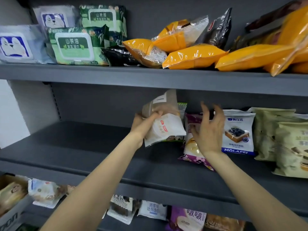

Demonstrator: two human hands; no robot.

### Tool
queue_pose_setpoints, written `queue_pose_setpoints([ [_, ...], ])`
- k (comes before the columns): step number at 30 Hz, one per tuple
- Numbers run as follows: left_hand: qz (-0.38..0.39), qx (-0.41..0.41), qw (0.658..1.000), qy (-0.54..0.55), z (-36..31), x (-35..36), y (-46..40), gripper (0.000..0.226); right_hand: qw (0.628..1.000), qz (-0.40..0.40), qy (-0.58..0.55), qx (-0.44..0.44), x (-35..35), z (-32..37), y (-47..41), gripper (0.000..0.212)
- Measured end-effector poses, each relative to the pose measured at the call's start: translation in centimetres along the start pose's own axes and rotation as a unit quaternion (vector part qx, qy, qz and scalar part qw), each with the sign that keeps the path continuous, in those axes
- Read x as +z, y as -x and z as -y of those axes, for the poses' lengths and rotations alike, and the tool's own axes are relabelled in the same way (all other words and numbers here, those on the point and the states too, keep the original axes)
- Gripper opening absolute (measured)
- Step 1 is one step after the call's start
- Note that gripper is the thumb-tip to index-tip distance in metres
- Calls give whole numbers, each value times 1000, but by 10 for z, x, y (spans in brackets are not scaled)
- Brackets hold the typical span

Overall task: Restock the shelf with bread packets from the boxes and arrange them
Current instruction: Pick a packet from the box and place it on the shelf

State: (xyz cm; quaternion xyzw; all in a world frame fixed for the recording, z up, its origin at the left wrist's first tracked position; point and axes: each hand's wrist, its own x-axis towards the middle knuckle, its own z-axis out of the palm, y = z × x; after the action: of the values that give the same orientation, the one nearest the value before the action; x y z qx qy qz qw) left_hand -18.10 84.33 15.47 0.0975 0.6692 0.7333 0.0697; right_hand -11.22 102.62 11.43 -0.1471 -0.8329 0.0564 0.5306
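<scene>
While the left hand (145,124) pinches a white-and-brown bread packet (164,122) above the middle shelf (80,147), its grip curled round the packet's left edge, the right hand (208,130) hangs just right of that packet with fingers spread, holding nothing. Behind the right hand a purple packet (194,147) leans, its foot on the shelf. Right of the purple packet stands a white-and-blue packet (238,132), then pale green packets (283,142). On the shelf above the held packet lie orange packets (193,57), with green wipes packs (75,45) to their left. Below the middle shelf more bread packets (153,210) lie.
</scene>
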Motion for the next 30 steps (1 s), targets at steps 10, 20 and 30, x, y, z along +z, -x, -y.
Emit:
queue_pose_setpoints([
  [10,162,-63,983,55,10,-39,-3,27,612,399,-611,306,3,84,-9,83],
  [20,130,25,980,-149,2,-130,-26,67,775,303,-521,189,51,155,-5,86],
  [30,212,146,828,-499,-40,-165,-84,66,889,361,-273,75,73,163,-36,121],
])
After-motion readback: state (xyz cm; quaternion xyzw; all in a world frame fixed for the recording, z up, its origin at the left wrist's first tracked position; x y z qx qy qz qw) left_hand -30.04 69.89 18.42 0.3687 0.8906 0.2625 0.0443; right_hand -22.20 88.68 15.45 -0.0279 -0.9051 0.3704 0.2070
